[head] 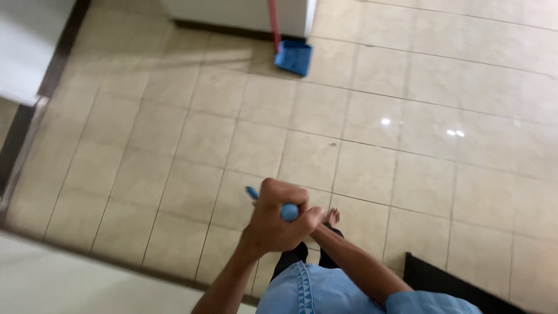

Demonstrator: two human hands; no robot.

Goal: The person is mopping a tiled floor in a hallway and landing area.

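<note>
Both hands meet low in the middle of the view, over a beige tiled floor [360, 116]. The left hand [273, 218] has its grip wrapped tight around a blue handle [289, 211], whose rounded end pokes out by the knuckles while a short stretch of it shows past the far side of the fist. The right hand [314, 220] comes in from the right with its forearm stretched across; it sits against the same handle, mostly hidden behind the left fist, so how far its fingers are curled cannot be told. What the handle belongs to is out of sight below the hands.

Just under the hands are the person's light blue shirt [325, 291], dark trousers and one bare foot [332, 217] on the tiles.

Well apart, at the top of the view, a blue dustpan [294, 57] rests on the floor with its red stick [273, 23] leaning up against a white cabinet [244, 11]. A dark mat [447, 285] lies at the lower right, near the right elbow. A pale wall with a dark skirting strip [35, 110] runs down the left side, and a light ledge [70, 279] crosses the lower left corner. The floor between the hands and the dustpan is bare tile with bright reflections.
</note>
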